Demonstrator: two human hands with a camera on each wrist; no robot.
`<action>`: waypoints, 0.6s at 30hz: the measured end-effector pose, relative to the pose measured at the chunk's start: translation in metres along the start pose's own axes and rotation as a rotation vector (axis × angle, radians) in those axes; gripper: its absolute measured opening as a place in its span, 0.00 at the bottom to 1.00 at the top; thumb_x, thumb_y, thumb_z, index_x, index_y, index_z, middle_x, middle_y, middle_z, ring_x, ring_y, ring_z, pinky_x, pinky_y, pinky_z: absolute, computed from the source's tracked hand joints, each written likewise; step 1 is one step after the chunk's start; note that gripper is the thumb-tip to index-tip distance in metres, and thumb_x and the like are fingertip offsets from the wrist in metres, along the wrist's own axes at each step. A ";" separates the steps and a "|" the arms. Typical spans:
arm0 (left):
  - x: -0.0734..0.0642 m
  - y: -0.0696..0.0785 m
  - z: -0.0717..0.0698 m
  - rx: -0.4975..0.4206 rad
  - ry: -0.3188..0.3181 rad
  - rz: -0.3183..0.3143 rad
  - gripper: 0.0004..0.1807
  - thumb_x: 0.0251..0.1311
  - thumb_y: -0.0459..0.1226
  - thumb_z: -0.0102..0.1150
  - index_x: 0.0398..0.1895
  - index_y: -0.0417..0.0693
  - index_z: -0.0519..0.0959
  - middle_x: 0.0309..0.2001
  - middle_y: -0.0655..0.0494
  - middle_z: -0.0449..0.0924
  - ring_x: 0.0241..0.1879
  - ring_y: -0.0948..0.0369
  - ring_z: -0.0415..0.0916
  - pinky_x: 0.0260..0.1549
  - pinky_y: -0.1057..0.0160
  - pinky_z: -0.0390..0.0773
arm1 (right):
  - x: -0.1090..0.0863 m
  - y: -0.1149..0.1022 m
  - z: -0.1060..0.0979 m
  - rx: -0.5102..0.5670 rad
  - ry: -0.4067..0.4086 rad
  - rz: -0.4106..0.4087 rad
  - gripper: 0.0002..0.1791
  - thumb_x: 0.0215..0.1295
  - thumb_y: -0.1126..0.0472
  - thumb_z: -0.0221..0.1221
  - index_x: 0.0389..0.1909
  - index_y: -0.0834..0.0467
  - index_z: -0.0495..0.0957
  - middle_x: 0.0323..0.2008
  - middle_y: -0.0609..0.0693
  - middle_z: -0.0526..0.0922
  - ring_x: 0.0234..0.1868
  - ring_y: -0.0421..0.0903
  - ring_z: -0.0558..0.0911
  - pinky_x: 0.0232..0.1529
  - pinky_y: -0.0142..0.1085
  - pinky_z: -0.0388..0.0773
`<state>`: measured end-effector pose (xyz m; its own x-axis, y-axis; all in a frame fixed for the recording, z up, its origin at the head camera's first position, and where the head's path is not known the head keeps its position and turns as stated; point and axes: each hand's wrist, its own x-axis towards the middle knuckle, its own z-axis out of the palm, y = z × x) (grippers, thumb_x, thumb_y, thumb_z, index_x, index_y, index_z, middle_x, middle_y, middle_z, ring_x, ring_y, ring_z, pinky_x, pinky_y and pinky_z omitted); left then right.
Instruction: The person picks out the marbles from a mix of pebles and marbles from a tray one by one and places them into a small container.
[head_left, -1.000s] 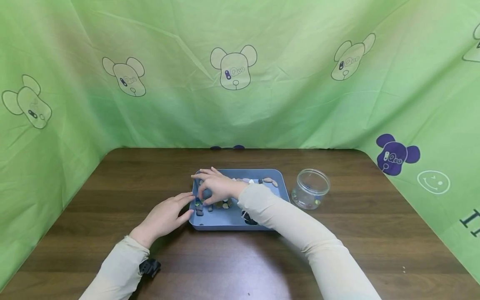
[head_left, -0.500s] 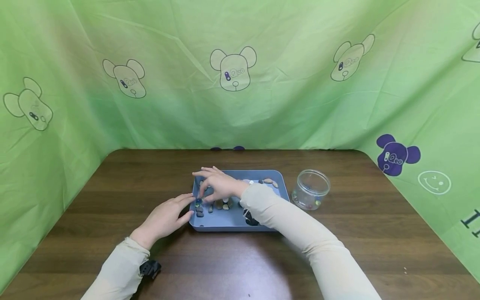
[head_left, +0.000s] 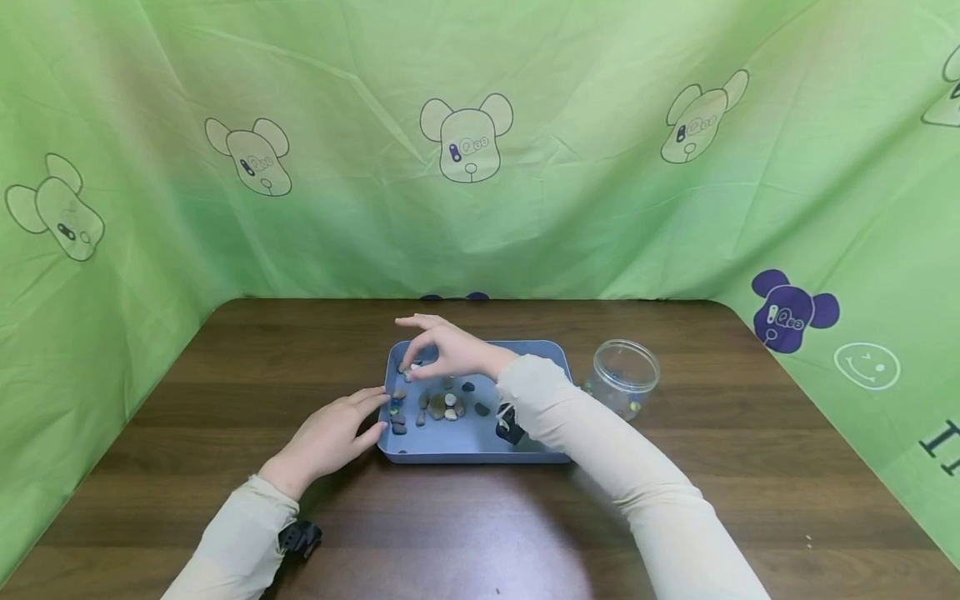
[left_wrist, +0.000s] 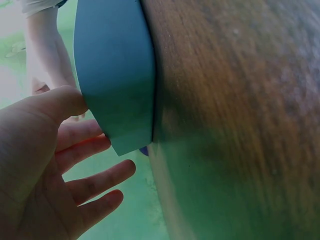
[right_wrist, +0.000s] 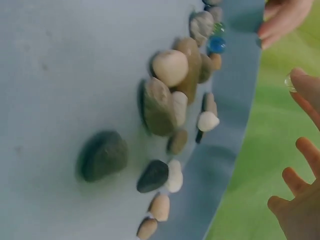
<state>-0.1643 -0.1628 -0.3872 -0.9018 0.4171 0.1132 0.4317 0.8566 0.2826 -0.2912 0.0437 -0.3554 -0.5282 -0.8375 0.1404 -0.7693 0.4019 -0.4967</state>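
Note:
My right hand (head_left: 453, 348) is above the back left of the blue tray (head_left: 480, 446). Its thumb and index finger pinch a clear glass marble (right_wrist: 290, 83), while the other fingers are spread. On the tray's left rim rests my left hand (head_left: 333, 429), its fingertips and thumb touching the edge with the fingers fairly straight. Inside the tray, near that hand, lie a blue marble (right_wrist: 217, 44) and a green marble (right_wrist: 219, 28). Several pebbles are about them, among them a cream pebble (right_wrist: 170, 68) and a dark grey pebble (right_wrist: 105, 156).
Right of the tray stands a clear jar (head_left: 627, 367) with some marbles at its bottom. The brown wooden table (head_left: 480, 525) carries both. A green curtain (head_left: 480, 233) hangs behind and at both sides. My right forearm crosses the tray's right part.
My right hand has risen and shifted back and a little right from the tray's left side, uncovering pebbles in the middle. The left hand has stayed on the rim.

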 end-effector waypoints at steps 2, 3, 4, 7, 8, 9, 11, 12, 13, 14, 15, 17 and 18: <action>0.000 0.000 0.000 -0.002 0.001 0.001 0.25 0.63 0.42 0.53 0.61 0.39 0.70 0.62 0.44 0.71 0.60 0.47 0.71 0.57 0.47 0.71 | -0.001 0.000 -0.004 0.014 0.016 -0.003 0.08 0.57 0.56 0.64 0.35 0.54 0.84 0.71 0.56 0.58 0.74 0.56 0.50 0.72 0.53 0.49; 0.000 0.000 0.000 -0.002 0.002 0.003 0.25 0.63 0.42 0.53 0.61 0.39 0.70 0.62 0.44 0.71 0.59 0.47 0.71 0.57 0.47 0.72 | -0.001 0.000 -0.006 0.024 0.027 -0.003 0.08 0.57 0.56 0.64 0.35 0.54 0.84 0.71 0.56 0.58 0.74 0.55 0.51 0.72 0.53 0.50; 0.000 0.000 0.000 -0.002 0.003 0.002 0.25 0.63 0.42 0.53 0.61 0.39 0.71 0.62 0.44 0.71 0.59 0.47 0.71 0.57 0.47 0.72 | -0.002 0.000 -0.008 0.035 0.039 -0.001 0.07 0.57 0.56 0.64 0.35 0.54 0.84 0.71 0.55 0.58 0.74 0.55 0.52 0.72 0.52 0.51; 0.000 0.000 0.000 -0.004 0.005 0.001 0.25 0.63 0.43 0.53 0.61 0.40 0.71 0.62 0.44 0.71 0.59 0.47 0.72 0.57 0.47 0.72 | -0.004 0.001 -0.013 0.067 0.072 0.000 0.06 0.57 0.57 0.64 0.35 0.53 0.84 0.71 0.54 0.59 0.73 0.53 0.54 0.70 0.51 0.55; 0.000 0.000 0.000 -0.004 0.005 0.001 0.25 0.63 0.43 0.53 0.61 0.41 0.71 0.62 0.44 0.71 0.59 0.47 0.72 0.57 0.47 0.72 | -0.005 0.001 -0.014 0.077 0.082 -0.001 0.06 0.57 0.57 0.65 0.35 0.52 0.84 0.71 0.54 0.59 0.73 0.53 0.55 0.70 0.51 0.56; 0.000 0.000 0.000 -0.005 0.005 0.000 0.25 0.63 0.43 0.53 0.61 0.41 0.70 0.62 0.44 0.71 0.59 0.47 0.72 0.57 0.47 0.72 | -0.006 0.001 -0.016 0.084 0.092 -0.004 0.06 0.56 0.57 0.65 0.34 0.52 0.84 0.71 0.54 0.59 0.72 0.52 0.56 0.69 0.51 0.57; 0.000 0.001 0.000 -0.009 0.002 -0.003 0.25 0.63 0.43 0.53 0.62 0.43 0.70 0.62 0.44 0.71 0.59 0.47 0.72 0.57 0.47 0.72 | -0.008 0.002 -0.019 0.097 0.105 -0.005 0.06 0.56 0.57 0.65 0.35 0.51 0.85 0.71 0.53 0.59 0.72 0.52 0.57 0.69 0.51 0.59; 0.000 0.001 0.000 -0.009 0.001 -0.003 0.25 0.63 0.43 0.53 0.62 0.43 0.70 0.62 0.44 0.71 0.59 0.47 0.72 0.57 0.47 0.72 | -0.010 0.002 -0.020 0.105 0.110 -0.004 0.06 0.56 0.57 0.65 0.35 0.51 0.85 0.71 0.53 0.59 0.72 0.52 0.57 0.69 0.51 0.58; 0.000 0.001 0.000 -0.009 0.000 -0.002 0.25 0.63 0.44 0.53 0.62 0.43 0.70 0.62 0.44 0.71 0.59 0.47 0.72 0.57 0.47 0.72 | -0.011 0.002 -0.022 0.115 0.114 -0.004 0.06 0.56 0.58 0.65 0.35 0.52 0.85 0.70 0.53 0.59 0.72 0.52 0.57 0.69 0.52 0.58; 0.000 0.001 0.000 -0.009 0.000 -0.002 0.25 0.63 0.44 0.53 0.62 0.43 0.70 0.62 0.44 0.71 0.59 0.47 0.72 0.57 0.47 0.72 | -0.013 0.002 -0.023 0.122 0.117 -0.004 0.06 0.56 0.58 0.65 0.35 0.52 0.85 0.70 0.53 0.59 0.72 0.52 0.57 0.68 0.53 0.58; 0.000 0.000 0.000 -0.006 0.001 -0.002 0.25 0.63 0.44 0.53 0.62 0.43 0.70 0.62 0.44 0.71 0.59 0.47 0.72 0.57 0.47 0.72 | -0.014 0.001 -0.024 0.128 0.119 -0.003 0.06 0.56 0.58 0.65 0.35 0.52 0.85 0.70 0.54 0.59 0.72 0.52 0.57 0.69 0.53 0.58; 0.000 0.000 0.000 -0.002 0.001 0.000 0.25 0.63 0.44 0.53 0.62 0.42 0.70 0.62 0.44 0.71 0.59 0.47 0.72 0.57 0.47 0.72 | -0.017 0.001 -0.027 0.138 0.122 0.007 0.06 0.56 0.58 0.65 0.35 0.52 0.85 0.71 0.53 0.59 0.72 0.52 0.56 0.69 0.53 0.57; 0.000 0.000 0.000 -0.001 0.002 0.000 0.25 0.63 0.44 0.53 0.61 0.41 0.71 0.62 0.44 0.71 0.60 0.47 0.71 0.57 0.47 0.72 | -0.018 0.000 -0.028 0.140 0.124 0.010 0.06 0.56 0.58 0.65 0.35 0.52 0.85 0.71 0.53 0.59 0.72 0.52 0.56 0.69 0.53 0.57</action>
<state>-0.1638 -0.1628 -0.3871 -0.9018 0.4166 0.1151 0.4318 0.8562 0.2837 -0.2918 0.0694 -0.3345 -0.5823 -0.7783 0.2349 -0.7107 0.3471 -0.6119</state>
